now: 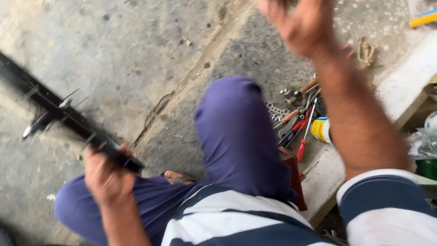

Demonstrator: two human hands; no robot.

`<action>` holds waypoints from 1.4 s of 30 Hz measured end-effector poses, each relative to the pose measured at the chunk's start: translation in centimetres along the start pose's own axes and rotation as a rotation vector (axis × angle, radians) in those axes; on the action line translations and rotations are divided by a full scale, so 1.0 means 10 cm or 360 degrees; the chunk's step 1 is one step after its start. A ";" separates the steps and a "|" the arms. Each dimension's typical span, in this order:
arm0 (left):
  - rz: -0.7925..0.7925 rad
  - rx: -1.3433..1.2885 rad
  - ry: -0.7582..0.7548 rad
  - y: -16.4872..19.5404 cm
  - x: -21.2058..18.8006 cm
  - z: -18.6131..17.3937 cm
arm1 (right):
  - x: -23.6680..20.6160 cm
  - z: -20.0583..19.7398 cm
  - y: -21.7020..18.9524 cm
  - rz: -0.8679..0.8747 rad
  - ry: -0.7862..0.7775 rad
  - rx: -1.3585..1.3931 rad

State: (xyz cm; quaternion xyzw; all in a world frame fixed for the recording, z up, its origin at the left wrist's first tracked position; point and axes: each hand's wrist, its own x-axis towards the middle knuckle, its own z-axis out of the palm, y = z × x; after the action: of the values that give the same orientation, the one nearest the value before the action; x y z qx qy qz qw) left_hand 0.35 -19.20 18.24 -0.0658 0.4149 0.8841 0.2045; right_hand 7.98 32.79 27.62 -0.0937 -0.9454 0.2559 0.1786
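Note:
My left hand [107, 175] grips the near end of a long black ribbed bar [59, 111], which slants up to the left over the concrete floor [136, 54]. A small metal part sticks out from the bar's underside. My right hand [302, 23] is raised high at the top of the view, blurred, fingers curled; whether it holds anything I cannot tell. My knees in purple trousers [236, 136] sit between the two arms.
A pile of hand tools [298, 120] lies to the right of my knee: red-handled screwdrivers, pliers, wrenches. A yellow and white tin [321, 130] stands beside them. A pale concrete step [405, 86] runs along the right. A knot of cord [365, 51] lies beyond.

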 end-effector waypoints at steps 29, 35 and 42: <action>0.0041 -0.0504 -0.0198 0.27 -0.44 -0.54 | -3.52 2.37 1.34 0.1375 -0.0350 -0.0592; 0.0096 -0.0464 -0.0131 0.29 -0.41 -0.54 | -3.52 2.56 1.27 0.1375 -0.0172 -0.0327; 0.0100 -0.0475 -0.0119 0.28 -0.40 -0.54 | -3.53 2.63 1.20 0.1209 -0.0068 -0.0413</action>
State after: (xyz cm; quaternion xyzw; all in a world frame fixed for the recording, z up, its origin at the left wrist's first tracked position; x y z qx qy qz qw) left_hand 2.53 -26.18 17.91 -0.0495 0.2729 0.9438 0.1799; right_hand 31.26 21.69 -9.98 -0.4530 -0.8715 0.1841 0.0383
